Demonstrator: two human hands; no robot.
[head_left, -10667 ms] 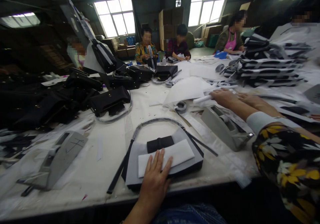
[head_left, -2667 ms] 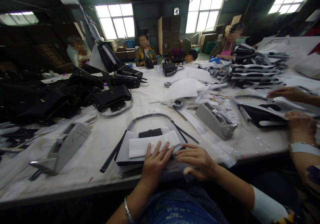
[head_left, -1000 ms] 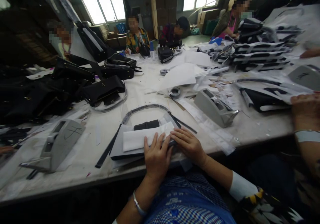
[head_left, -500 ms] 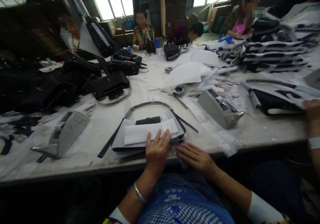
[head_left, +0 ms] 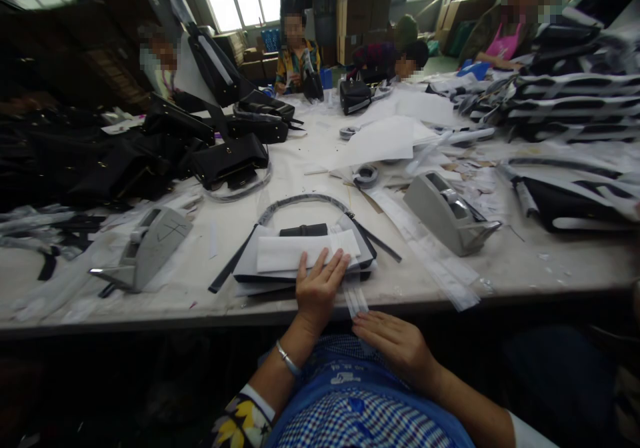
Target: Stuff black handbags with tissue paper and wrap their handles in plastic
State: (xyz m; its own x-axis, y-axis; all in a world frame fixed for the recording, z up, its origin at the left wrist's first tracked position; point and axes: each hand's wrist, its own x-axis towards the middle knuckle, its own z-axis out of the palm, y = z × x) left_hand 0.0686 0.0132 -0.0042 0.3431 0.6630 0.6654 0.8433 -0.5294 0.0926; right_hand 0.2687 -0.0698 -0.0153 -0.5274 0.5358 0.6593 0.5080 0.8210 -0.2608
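Observation:
In front of me lies a dark handbag [head_left: 373, 256] covered with pale grey sheeting, its wrapped handle [head_left: 305, 199] arching away from me. A folded white paper strip [head_left: 280, 253] lies across it. My left hand [head_left: 319, 293] rests flat on that strip, fingers somewhat spread. From the bag's near edge a translucent strip [head_left: 355, 295] hangs over the table edge, and my right hand [head_left: 397, 345] has its fingers together over the lower end. The right thumb is hidden behind the hand. Dark straps [head_left: 233, 265] stick out from the bag's sides.
Grey tape dispensers stand left [head_left: 145, 248] and right [head_left: 445, 215]. Black bags [head_left: 230, 161] pile up at the left, and stacked wrapped bags [head_left: 575, 108] fill the right. A roll of tape [head_left: 366, 176] and white sheets [head_left: 380, 143] lie beyond. Several people work around the table [head_left: 300, 308].
My right hand has moved down and toward me, and the translucent strip now shows stretched from the bag to it. The left hand stays on the white paper. The view has shifted slightly.

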